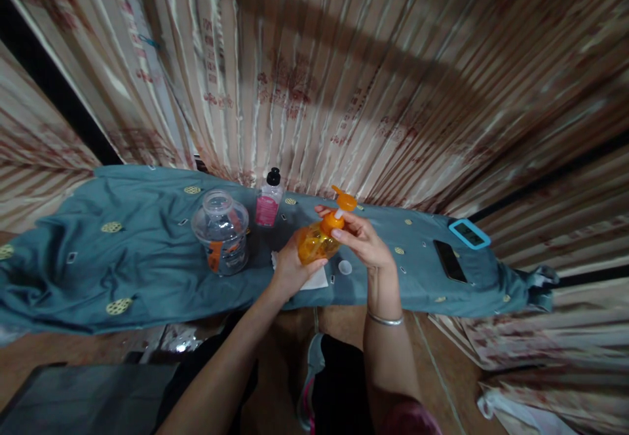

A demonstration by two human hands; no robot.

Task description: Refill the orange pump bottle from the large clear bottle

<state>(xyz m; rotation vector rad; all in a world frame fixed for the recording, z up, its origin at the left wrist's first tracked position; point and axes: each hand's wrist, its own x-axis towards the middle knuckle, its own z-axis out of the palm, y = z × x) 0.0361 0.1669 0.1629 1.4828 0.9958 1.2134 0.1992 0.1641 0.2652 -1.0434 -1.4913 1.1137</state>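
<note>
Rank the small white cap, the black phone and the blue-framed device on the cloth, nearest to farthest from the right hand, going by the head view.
1. small white cap: just below the right hand, on the cloth.
2. black phone: farther right.
3. blue-framed device: far right, near the cloth's edge.

The pink bottle's (268, 207) label is too small to read; the white paper (314, 280) lies half-hidden behind the hands.

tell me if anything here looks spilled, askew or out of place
No spill shows. The orange pump bottle is tilted off upright, held by the left hand with the right hand at its pump. A small white cap lies loose on the teal cloth, and that cloth is rumpled.
</note>
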